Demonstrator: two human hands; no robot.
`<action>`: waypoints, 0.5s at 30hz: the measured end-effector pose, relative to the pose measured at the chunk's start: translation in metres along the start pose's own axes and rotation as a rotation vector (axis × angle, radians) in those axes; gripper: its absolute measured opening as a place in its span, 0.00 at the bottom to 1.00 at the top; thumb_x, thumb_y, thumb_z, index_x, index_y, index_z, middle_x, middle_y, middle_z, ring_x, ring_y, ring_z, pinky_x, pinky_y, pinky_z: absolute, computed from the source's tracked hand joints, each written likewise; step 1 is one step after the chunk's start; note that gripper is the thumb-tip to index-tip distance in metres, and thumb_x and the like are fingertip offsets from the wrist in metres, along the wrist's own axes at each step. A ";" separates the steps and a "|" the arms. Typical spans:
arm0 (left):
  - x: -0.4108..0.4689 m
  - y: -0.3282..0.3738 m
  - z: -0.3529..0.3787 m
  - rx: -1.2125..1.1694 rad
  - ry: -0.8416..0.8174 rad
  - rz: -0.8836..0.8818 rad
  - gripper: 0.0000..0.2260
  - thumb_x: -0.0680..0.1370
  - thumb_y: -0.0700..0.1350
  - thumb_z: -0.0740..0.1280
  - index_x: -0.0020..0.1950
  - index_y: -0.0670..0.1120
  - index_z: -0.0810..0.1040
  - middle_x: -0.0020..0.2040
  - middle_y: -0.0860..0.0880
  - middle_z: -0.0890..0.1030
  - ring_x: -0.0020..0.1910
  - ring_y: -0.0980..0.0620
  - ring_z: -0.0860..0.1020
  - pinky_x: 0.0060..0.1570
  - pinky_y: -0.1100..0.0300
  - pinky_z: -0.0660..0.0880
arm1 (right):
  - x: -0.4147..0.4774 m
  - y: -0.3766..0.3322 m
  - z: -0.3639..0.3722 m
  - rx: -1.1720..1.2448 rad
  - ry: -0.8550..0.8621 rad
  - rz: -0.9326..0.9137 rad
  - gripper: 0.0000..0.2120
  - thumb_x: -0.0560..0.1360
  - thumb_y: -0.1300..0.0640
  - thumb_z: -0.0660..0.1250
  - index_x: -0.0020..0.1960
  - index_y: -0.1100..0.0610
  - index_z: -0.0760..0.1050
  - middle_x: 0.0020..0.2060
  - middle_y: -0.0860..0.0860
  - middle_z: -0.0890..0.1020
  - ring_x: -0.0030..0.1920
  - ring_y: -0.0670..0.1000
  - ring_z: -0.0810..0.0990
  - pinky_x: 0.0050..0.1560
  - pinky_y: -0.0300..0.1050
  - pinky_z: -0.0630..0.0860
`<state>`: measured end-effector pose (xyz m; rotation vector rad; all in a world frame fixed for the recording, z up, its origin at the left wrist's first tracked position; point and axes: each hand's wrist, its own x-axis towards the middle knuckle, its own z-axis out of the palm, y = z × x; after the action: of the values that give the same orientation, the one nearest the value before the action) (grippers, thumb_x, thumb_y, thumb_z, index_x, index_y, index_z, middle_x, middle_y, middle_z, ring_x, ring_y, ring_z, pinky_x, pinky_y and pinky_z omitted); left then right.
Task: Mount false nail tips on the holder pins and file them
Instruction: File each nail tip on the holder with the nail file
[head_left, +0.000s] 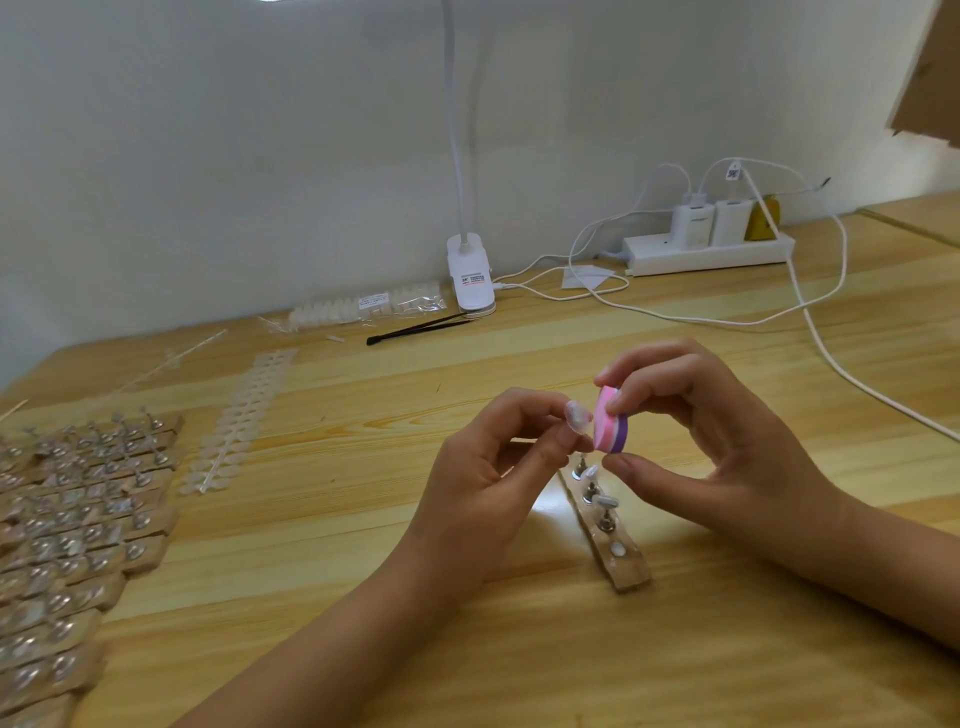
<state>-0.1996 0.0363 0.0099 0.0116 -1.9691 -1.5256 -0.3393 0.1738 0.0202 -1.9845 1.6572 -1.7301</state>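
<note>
**File block meets nail tip edge-on**

The right hand (691, 447) pinches the file block (611, 420). Just to its left, touching it, the left hand (498, 462) pinches a nail tip (577, 415) above the bench-top holder (608, 525).

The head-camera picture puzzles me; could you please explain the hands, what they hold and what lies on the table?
No machine here: a camera on a person's head looks down at their bare hands. The left hand pinches a clear false nail tip; the right hand grips a pink and purple filing block beside it. Below, on the table, lies a wooden holder strip with metal pins. More holder strips are piled at the left, next to a strip of tips. A clip lamp and power strip stand behind.
</note>
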 end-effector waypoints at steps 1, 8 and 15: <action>0.000 0.000 0.000 0.009 0.001 0.000 0.05 0.78 0.46 0.66 0.52 0.54 0.81 0.47 0.55 0.84 0.48 0.56 0.82 0.48 0.66 0.76 | 0.000 0.000 0.000 -0.005 0.003 0.002 0.14 0.72 0.56 0.71 0.56 0.54 0.73 0.55 0.52 0.75 0.58 0.56 0.78 0.58 0.47 0.77; -0.001 0.002 0.001 0.020 0.010 0.007 0.04 0.78 0.45 0.69 0.52 0.49 0.81 0.46 0.54 0.84 0.46 0.57 0.82 0.47 0.65 0.77 | 0.000 0.000 0.000 -0.050 0.011 -0.017 0.15 0.72 0.55 0.71 0.56 0.52 0.72 0.56 0.52 0.75 0.59 0.57 0.77 0.59 0.49 0.76; -0.001 0.003 0.001 0.026 0.001 0.009 0.04 0.76 0.45 0.68 0.49 0.46 0.79 0.43 0.54 0.84 0.44 0.57 0.82 0.46 0.64 0.77 | -0.002 -0.005 0.005 -0.040 0.006 -0.034 0.13 0.73 0.54 0.71 0.55 0.51 0.73 0.56 0.50 0.75 0.60 0.57 0.77 0.60 0.50 0.76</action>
<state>-0.1983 0.0385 0.0122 0.0144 -1.9859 -1.4942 -0.3320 0.1747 0.0198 -2.0375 1.6829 -1.7293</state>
